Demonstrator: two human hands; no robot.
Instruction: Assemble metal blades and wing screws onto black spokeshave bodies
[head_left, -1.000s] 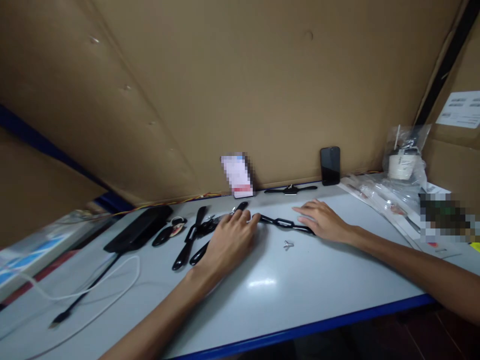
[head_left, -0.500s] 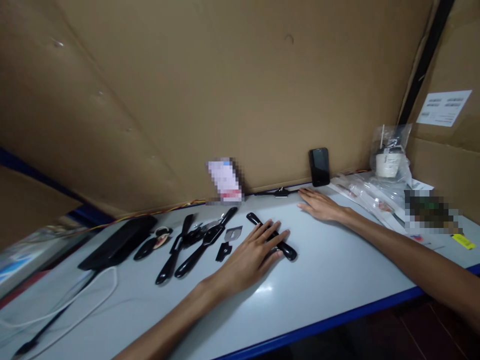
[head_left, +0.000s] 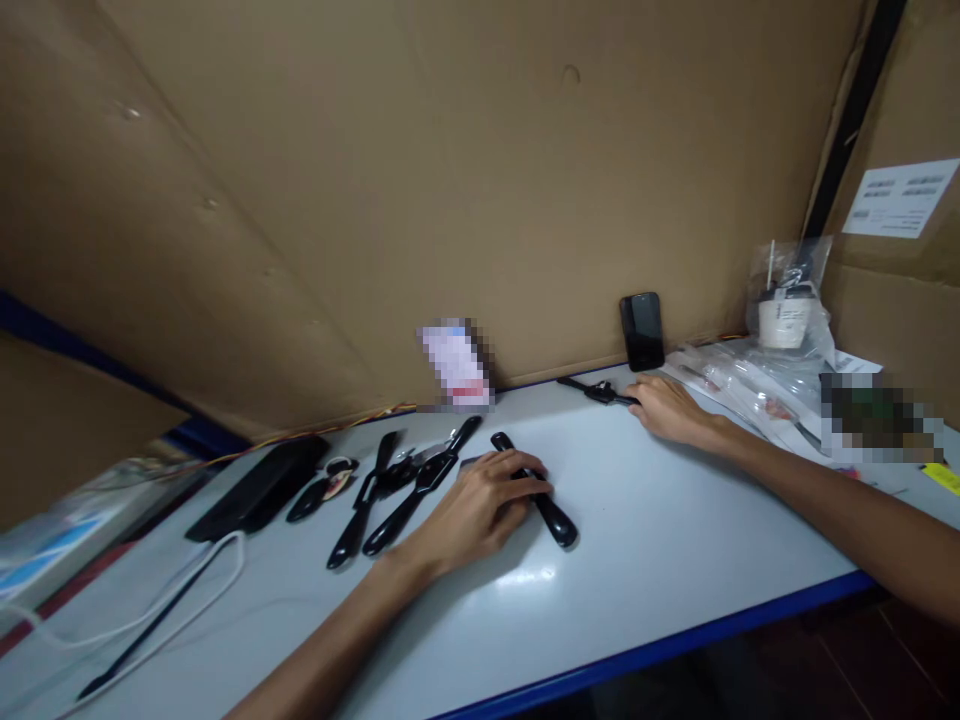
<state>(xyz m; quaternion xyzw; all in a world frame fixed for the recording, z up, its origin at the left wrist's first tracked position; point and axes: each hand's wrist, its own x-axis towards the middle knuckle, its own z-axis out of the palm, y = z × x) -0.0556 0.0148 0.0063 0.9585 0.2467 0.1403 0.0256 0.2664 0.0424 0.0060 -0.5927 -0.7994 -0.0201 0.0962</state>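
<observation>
My left hand [head_left: 487, 500] is closed over the middle of a black spokeshave [head_left: 559, 522], its fingers bent across it; both handle ends show and the centre is hidden. At the back of the table my right hand [head_left: 670, 408] has its fingertips closed on the near end of another black spokeshave [head_left: 600, 392]. Left of my left hand lie two more black spokeshaves, one with a plain body [head_left: 427, 475] and one with an open frame [head_left: 364, 500]. Small dark parts lie between and behind them.
A phone [head_left: 642, 332] leans on the cardboard wall [head_left: 525, 200]. Plastic packaging [head_left: 742, 380] and a bagged cup [head_left: 784, 318] stand at right. A black case [head_left: 259, 490], a key fob [head_left: 304, 500] and a white cable [head_left: 240, 560] lie at left. A blue edge [head_left: 675, 660] borders the table.
My left hand's spread fingers have curled over the near spokeshave, covering the small flat parts beside it. My right fingers have bent onto the far spokeshave, which has shifted right and turned.
</observation>
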